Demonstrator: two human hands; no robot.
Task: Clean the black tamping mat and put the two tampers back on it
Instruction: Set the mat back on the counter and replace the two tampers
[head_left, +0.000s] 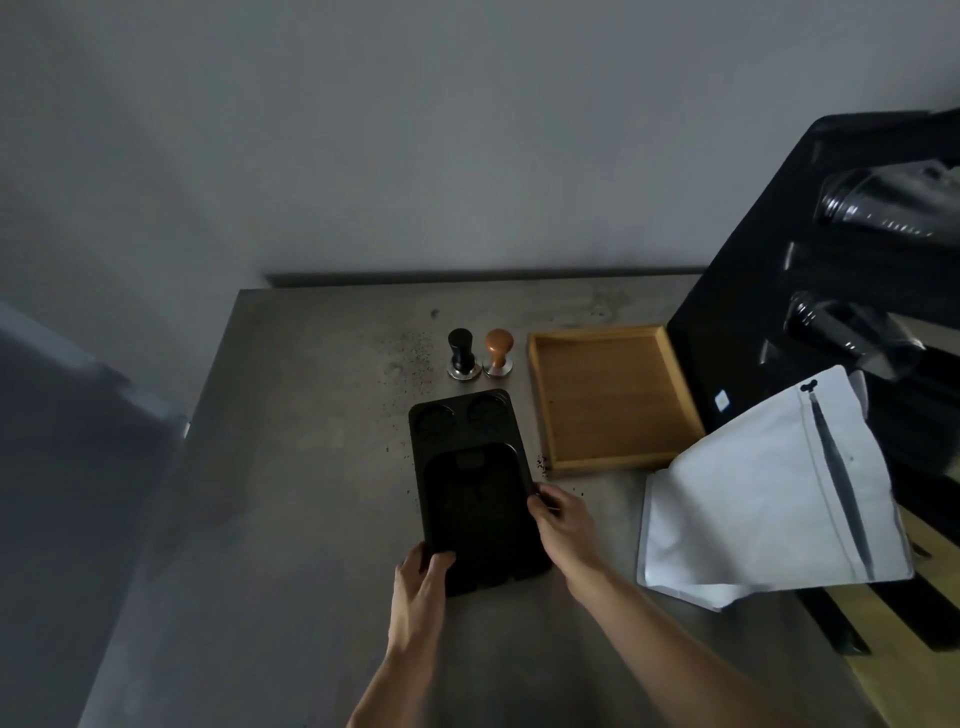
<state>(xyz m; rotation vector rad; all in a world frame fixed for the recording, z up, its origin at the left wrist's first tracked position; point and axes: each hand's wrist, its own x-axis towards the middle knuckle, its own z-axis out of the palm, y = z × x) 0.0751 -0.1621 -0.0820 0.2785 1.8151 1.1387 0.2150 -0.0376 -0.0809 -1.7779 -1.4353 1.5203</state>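
The black tamping mat (467, 447) lies lengthwise on the grey counter, with two round recesses at its far end, both without tampers. My left hand (423, 582) grips its near left corner, thumb on top. Along the mat's right edge, my right hand (558, 519) holds on with fingers curled over the rim. Just beyond the mat stand two tampers side by side on the counter: a black-handled tamper (462, 354) on the left and a wooden-handled tamper (498, 352) on the right, both upright on metal bases.
A shallow wooden tray (608, 397) sits right of the mat. A white zip pouch (769, 499) leans beside it against a black grinder (831, 270). Coffee grounds (415, 358) speckle the counter left of the tampers. The counter's left edge drops off.
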